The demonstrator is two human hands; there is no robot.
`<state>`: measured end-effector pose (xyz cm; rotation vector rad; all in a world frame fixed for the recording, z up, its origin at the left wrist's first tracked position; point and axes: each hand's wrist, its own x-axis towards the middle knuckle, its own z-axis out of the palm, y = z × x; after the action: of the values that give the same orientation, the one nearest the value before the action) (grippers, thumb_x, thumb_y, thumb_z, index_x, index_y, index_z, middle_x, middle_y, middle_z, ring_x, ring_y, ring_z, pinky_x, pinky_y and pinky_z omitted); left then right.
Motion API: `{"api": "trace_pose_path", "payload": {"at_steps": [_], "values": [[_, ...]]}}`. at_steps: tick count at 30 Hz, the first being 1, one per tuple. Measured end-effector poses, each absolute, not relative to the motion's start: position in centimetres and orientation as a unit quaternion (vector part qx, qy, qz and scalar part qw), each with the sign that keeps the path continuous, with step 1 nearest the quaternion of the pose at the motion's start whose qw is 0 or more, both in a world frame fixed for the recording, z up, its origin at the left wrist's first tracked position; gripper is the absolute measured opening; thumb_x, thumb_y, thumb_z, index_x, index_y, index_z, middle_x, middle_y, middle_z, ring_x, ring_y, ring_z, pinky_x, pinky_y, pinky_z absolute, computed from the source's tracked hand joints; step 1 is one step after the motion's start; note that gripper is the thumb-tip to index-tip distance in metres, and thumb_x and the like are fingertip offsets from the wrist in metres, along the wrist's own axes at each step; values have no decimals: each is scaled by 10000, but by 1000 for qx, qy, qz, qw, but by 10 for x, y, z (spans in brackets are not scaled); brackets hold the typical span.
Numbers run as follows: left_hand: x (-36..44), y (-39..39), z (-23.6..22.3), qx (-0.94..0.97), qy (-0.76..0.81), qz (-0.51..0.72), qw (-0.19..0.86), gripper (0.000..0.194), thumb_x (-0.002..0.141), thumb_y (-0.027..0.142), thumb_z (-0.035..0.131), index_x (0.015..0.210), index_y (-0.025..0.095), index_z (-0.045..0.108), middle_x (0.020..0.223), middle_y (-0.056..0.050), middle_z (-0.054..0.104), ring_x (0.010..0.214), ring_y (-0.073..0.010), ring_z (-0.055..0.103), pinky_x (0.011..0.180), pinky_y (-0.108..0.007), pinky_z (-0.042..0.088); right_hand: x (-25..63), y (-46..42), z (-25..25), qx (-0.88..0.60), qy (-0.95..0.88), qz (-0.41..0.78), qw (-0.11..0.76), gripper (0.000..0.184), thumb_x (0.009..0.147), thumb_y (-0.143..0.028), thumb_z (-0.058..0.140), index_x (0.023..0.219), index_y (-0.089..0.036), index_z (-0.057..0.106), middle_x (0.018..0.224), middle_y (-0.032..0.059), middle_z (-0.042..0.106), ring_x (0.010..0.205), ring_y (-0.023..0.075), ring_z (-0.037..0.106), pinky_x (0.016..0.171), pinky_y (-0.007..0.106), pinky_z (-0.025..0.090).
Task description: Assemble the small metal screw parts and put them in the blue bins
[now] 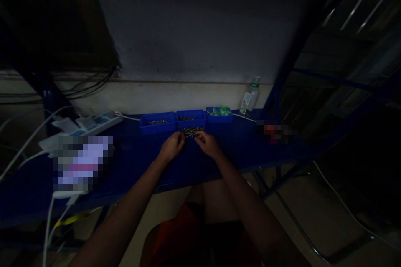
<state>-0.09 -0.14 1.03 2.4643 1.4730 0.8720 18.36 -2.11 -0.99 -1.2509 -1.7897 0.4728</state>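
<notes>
Beside the pile [193,129], apparently picking: pinching a pin [189,135] in left hand [172,146], unclear whether in right hand [207,143]; likely needing precision next.

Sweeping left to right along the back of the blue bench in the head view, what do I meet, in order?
Power strip → left blue bin with thin silvery pieces → middle blue bin with small brownish pieces → right blue bin with shiny green material → clear bottle.

The room was dim. A grey wall [200,29], paler along its lower band [156,96], rose behind a blue table [191,164] above a brown floor [307,200].
</notes>
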Motion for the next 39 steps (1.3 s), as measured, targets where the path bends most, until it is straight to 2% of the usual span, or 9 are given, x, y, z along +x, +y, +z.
{"api": "trace_pose_path", "payload": {"at_steps": [5,10,14,20,25,34,39], "values": [[3,-9,7,839,456,285,88,180,852,283,349,842,187,501,790,-39,568,715,-167,541,657,-268,401,184,-22,-9,-478,-727,220,441,226,810,-279,485,998,-195,579,870,17,644,762,107,588,725,219,440],[3,-7,6,846,434,290,104,186,855,283,349,853,182,505,812,-40,575,728,-164,544,665,-263,406,185,-23,-8,-470,-717,233,458,240,812,-273,486,1021,-187,568,886,18,647,781,108,598,746,231,448],[2,-7,6,852,427,279,121,233,864,319,345,856,181,533,838,-50,595,766,-172,559,697,-270,418,184,-23,-9,-460,-723,248,451,175,805,-254,491,928,-193,600,890,15,653,819,117,602,773,248,450],[2,-5,7,831,419,330,161,293,854,355,396,1030,172,541,931,-58,610,859,-175,569,790,-281,423,185,-18,-12,-462,-708,246,474,156,768,-289,536,859,-178,598,801,8,643,754,110,597,738,239,456],[3,-9,10,862,384,289,161,269,842,362,423,908,177,606,883,-49,611,798,-165,569,757,-275,430,184,-18,-12,-476,-709,234,465,131,752,-265,545,836,-181,600,800,3,640,734,106,585,718,233,454],[2,-8,6,862,388,276,173,291,808,401,478,907,184,643,863,-50,618,768,-164,567,724,-270,432,182,-25,-8,-442,-763,241,406,181,773,-189,513,893,-211,647,913,4,667,830,127,611,773,247,453],[1,-5,5,852,395,290,181,274,807,383,475,876,174,639,852,-40,622,741,-153,561,712,-260,427,183,-28,-5,-437,-759,246,416,204,798,-199,485,931,-216,639,911,1,670,833,121,615,779,243,453]]}}
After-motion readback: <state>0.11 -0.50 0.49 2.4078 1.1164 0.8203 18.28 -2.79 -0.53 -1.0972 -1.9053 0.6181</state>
